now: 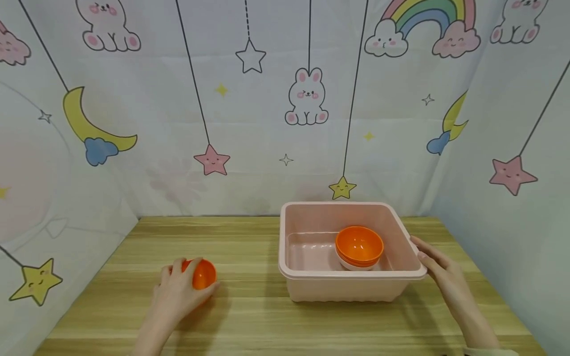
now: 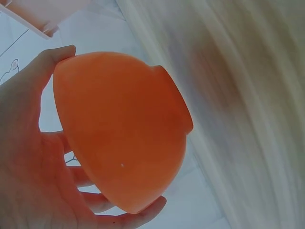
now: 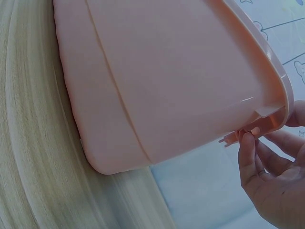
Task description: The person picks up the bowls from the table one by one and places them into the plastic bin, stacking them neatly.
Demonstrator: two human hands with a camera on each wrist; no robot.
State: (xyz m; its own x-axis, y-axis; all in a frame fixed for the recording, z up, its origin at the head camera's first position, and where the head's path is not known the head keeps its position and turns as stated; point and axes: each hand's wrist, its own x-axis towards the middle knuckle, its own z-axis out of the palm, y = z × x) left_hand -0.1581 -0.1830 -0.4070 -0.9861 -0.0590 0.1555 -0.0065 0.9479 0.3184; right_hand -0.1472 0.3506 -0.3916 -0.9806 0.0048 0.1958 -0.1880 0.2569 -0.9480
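An orange bowl (image 1: 204,275) is in my left hand (image 1: 175,291), on the left side of the table. In the left wrist view, thumb and fingers (image 2: 143,217) spread round the rim of that bowl (image 2: 119,129), and its foot faces the wood. My right hand (image 1: 441,269) grips the right rim of a pink plastic tub (image 1: 347,287). From the right wrist, curled fingers (image 3: 248,152) show under the lip of the tub (image 3: 176,86). Inside the tub sits a stack of orange bowls (image 1: 359,244) with a pale pink bowl (image 1: 356,266) at the bottom.
The tub stands right of centre on a wood-grain table (image 1: 249,316). Behind and to both sides hangs a white cloth (image 1: 249,109) printed with stars, rabbits, moons and a rainbow. The cloth meets the table's back edge.
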